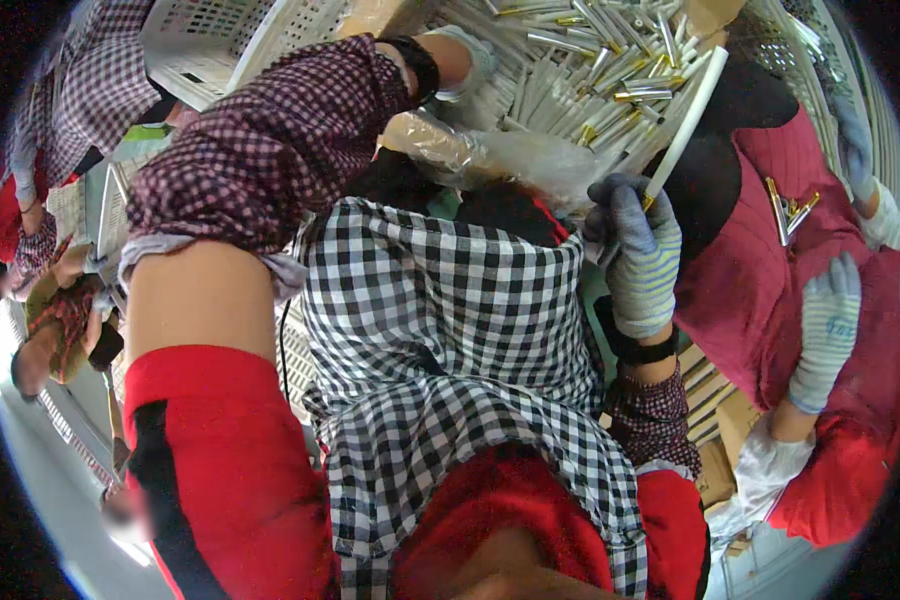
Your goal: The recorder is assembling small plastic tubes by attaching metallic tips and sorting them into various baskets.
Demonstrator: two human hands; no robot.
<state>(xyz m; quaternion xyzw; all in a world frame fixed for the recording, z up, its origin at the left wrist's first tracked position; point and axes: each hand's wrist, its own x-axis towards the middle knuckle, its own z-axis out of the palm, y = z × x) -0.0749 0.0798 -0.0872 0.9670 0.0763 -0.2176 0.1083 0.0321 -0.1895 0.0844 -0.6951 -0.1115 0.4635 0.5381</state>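
Note:
My right hand [638, 250], in a striped grey-and-white glove, is closed around the lower end of a long white tube [690, 125]. The tube tilts up and to the right, and a bit of gold shows where my fingers grip it. Stretched far forward, my left hand [467, 62] wears a pale glove and rests by the near left side of a heap of tubes [590, 90]. Its fingers are mostly hidden. White, silver and gold-ended pieces make up the heap, with clear plastic film [530, 160] along its near edge.
A white perforated crate [205, 45] stands at the upper left. On my right sits a co-worker in dark red, with a gloved hand [830, 310] on the lap near several silver-and-gold tubes [790, 212]. Cardboard [735, 425] lies between us. Other people work at far left.

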